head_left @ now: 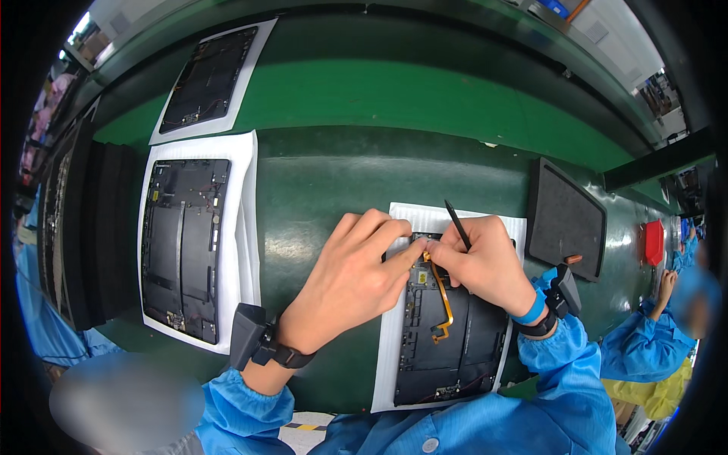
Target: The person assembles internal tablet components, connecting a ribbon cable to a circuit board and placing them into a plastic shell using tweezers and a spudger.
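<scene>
Head view: both bare hands are set on an opened black tablet chassis (455, 334) lying on a white foam sheet (390, 334) on the green conveyor belt (326, 182).

An orange flat flex cable (444, 299) is pinched at its upper end by the curled left hand (353, 284), thumb against forefinger. A thin black stylus tool (457, 224) is gripped in the closed right hand (481, 262), whose fingertips are pressed down just beside the cable's top. Two more opened black tablet chassis on white sheets (186, 246) (208, 80) are seen well apart to the left, and a dark grey foam pad (565, 220) lies near the right.
</scene>
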A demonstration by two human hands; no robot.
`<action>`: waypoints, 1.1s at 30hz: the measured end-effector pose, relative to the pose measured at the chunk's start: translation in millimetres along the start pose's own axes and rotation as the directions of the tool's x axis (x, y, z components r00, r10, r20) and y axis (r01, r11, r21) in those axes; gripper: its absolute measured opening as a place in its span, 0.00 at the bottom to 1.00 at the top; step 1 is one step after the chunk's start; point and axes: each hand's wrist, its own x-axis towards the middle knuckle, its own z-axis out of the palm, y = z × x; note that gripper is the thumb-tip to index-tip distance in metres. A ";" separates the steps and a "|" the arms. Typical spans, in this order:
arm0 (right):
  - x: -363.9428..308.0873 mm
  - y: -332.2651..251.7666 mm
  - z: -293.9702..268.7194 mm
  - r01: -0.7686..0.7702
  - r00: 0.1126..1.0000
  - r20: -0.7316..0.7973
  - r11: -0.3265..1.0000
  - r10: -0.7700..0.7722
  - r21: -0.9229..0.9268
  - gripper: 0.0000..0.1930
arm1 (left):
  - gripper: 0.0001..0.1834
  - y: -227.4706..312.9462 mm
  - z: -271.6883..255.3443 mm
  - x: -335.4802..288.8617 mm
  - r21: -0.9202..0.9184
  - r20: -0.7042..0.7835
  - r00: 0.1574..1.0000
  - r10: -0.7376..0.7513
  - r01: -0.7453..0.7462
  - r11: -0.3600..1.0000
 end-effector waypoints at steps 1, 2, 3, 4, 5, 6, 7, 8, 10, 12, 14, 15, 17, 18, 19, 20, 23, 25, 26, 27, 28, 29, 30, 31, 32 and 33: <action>1.3 0.0 -1.0 -0.001 1.000 0.001 1.000 0.001 0.001 0.15 | 0.22 -0.1 0.1 0.2 0.016 0.005 1.000 0.008 -0.008 1.000; 3.7 -0.8 -2.8 -0.021 0.999 0.026 1.000 0.021 -0.013 0.15 | 0.22 0.0 0.1 0.6 0.016 0.007 1.000 0.008 -0.008 1.000; 5.7 -1.5 -4.1 -0.043 0.998 0.049 0.999 0.044 -0.028 0.15 | 0.22 -0.3 0.5 0.4 0.007 0.002 1.000 0.000 0.000 1.000; 7.2 -3.3 -4.7 -0.045 0.998 0.047 0.999 0.046 -0.027 0.15 | 0.22 -0.5 0.8 0.2 -0.002 -0.003 1.000 -0.007 0.007 1.000; 8.4 -6.5 -4.9 -0.073 0.996 0.054 0.996 0.075 -0.043 0.15 | 0.22 -1.5 1.3 0.1 -0.003 -0.001 1.000 -0.006 0.006 1.000; 9.3 -9.2 -5.3 -0.101 0.993 0.060 0.993 0.105 -0.059 0.15 | 0.22 -2.9 2.4 -0.1 -0.011 -0.012 1.000 -0.003 0.003 1.000; 10.2 -11.7 -6.6 -0.103 0.993 0.058 0.993 0.106 -0.059 0.15 | 0.21 -3.6 3.2 -0.1 -0.020 -0.023 1.000 0.000 0.000 1.000; 10.8 -14.2 -8.2 -0.120 0.990 0.064 0.990 0.125 -0.080 0.15 | 0.21 -3.3 3.3 0.2 -0.021 -0.022 1.000 0.002 -0.003 1.000; 10.2 -16.2 -8.0 -0.135 0.988 0.066 0.986 0.142 -0.098 0.15 | 0.21 -2.0 2.7 0.8 -0.023 -0.026 1.000 0.009 -0.010 1.000; 8.3 -17.1 -7.7 -0.132 0.988 0.070 0.987 0.138 -0.088 0.17 | 0.21 -0.1 1.7 1.5 0.007 -0.007 1.000 0.021 -0.021 1.000; 0.2 -12.9 -10.0 -0.072 0.997 0.017 0.992 0.074 -0.108 0.18 | 0.21 3.4 1.7 2.1 0.038 0.010 0.999 0.038 -0.038 0.999; -4.6 -11.0 -10.7 -0.010 1.000 -0.022 0.991 0.007 -0.131 0.20 | 0.21 4.4 1.5 1.3 0.090 0.027 0.999 0.044 -0.046 0.995; -27.9 -8.0 -10.8 -0.006 0.996 -0.092 0.980 -0.012 -0.200 0.22 | 0.21 5.8 0.2 1.6 0.142 0.046 0.998 0.044 -0.050 0.989; -41.8 -11.6 -9.1 -0.027 0.997 -0.075 0.980 0.013 -0.196 0.22 | 0.22 9.1 -1.5 2.4 0.124 0.028 0.998 0.048 -0.051 0.991; -53.4 -12.8 -7.4 -0.048 0.997 -0.062 0.980 0.037 -0.191 0.21 | 0.22 11.1 -2.3 4.4 0.106 0.010 0.998 0.055 -0.056 0.993; -61.8 -5.5 -3.7 -0.059 0.998 0.011 0.984 0.062 -0.167 0.21 | 0.22 11.4 -2.2 3.5 0.104 0.011 0.998 0.058 -0.059 0.993; -70.6 7.6 4.4 -0.080 0.990 0.114 0.997 0.082 -0.023 0.17 | 0.23 6.0 -2.9 3.6 0.066 0.077 0.994 0.074 -0.079 0.995; -70.8 13.2 8.1 -0.098 0.985 0.161 0.978 0.069 0.182 0.14 | 0.24 3.9 -2.7 4.6 0.017 0.106 0.991 0.085 -0.087 0.996; -71.4 11.8 8.3 -0.139 0.981 0.173 0.941 0.088 0.308 0.12 | 0.24 4.0 -1.8 5.0 0.015 0.111 0.990 0.089 -0.091 0.996; -71.9 7.9 7.1 -0.140 0.981 0.175 0.940 0.089 0.312 0.12 | 0.24 5.4 -1.7 5.1 0.023 0.112 0.990 0.087 -0.090 0.996; -72.0 3.2 5.6 -0.172 0.981 0.154 0.897 0.118 0.407 0.12 | 0.24 6.6 -2.1 5.0 0.032 0.113 0.990 0.084 -0.088 0.996; -71.6 0.3 6.1 -0.199 0.979 0.137 0.844 0.150 0.497 0.11 | 0.24 7.8 -3.8 4.6 0.033 0.116 0.990 0.083 -0.087 0.996; -69.5 -1.7 9.5 -0.194 0.981 0.101 0.837 0.166 0.512 0.11 | 0.24 8.3 -5.5 5.9 0.024 0.121 0.990 0.073 -0.077 0.997; -69.6 -0.3 9.7 -0.194 0.981 0.099 0.836 0.166 0.514 0.11 | 0.24 8.4 -6.2 6.7 0.015 0.126 0.990 0.063 -0.066 0.998; -70.1 2.4 10.3 -0.230 0.973 0.123 0.804 0.195 0.548 0.11 | 0.24 8.5 -5.2 6.6 0.015 0.128 0.990 0.065 -0.068 0.998; -70.3 4.5 11.1 -0.266 0.964 0.149 0.769 0.222 0.581 0.11 | 0.24 8.9 -4.3 5.6 0.009 0.126 0.990 0.058 -0.060 0.998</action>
